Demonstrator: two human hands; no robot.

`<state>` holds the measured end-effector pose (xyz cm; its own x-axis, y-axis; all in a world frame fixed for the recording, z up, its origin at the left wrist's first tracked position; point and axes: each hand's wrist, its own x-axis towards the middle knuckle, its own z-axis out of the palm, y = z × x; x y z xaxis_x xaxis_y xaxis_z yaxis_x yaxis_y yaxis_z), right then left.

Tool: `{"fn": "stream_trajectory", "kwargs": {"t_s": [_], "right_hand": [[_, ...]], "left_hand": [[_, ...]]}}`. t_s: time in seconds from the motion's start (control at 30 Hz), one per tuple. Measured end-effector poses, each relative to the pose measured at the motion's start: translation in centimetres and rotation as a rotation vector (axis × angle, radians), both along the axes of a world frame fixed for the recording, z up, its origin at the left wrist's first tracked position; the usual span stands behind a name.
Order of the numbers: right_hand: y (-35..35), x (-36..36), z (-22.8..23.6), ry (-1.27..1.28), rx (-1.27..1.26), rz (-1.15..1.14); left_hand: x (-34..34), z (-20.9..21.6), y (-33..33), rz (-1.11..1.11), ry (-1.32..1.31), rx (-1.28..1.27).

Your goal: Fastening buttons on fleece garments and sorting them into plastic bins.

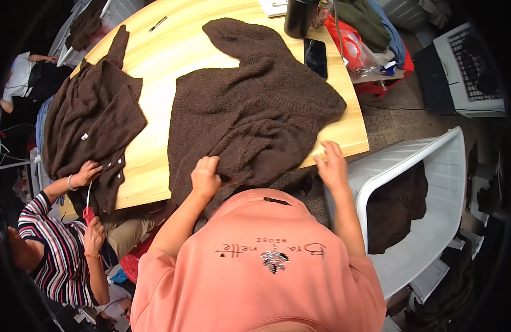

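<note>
A dark brown knitted sweater (250, 105) lies spread and partly bunched on the wooden table before me, one sleeve stretching toward the far side. At its near edge my left hand (205, 176) is closed on the knit. My right hand (333, 166) is at the table's near right edge, just beside the sweater, with its fingers apart and nothing in them. Folds heap up in the middle between my two hands, and the near hem drops over the table edge.
To the left a person in a striped top (61, 243) handles another brown garment (95, 116) with a red-handled tool (88, 214). A black phone (315, 57) and dark cup (299, 19) stand far right. A white bin (443, 221) beside my right arm holds brown knitwear.
</note>
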<state>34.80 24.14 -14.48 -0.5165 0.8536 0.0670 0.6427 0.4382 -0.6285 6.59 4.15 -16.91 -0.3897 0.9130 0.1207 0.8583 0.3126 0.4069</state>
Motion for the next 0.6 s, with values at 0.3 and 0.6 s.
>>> {"fn": "stream_trajectory", "kwargs": {"t_s": [0.3,0.6], "right_hand": [[5.4,-7.5,-2.3,-0.338,0.297,0.022],[1.5,-10.8,8.9,0.222,-0.104,0.944]], "left_hand": [[-2.4,8.6,1.6,-0.173,-0.387,-0.172],[2.3,12.5,10.1,-0.519,-0.089,0.105]]}}
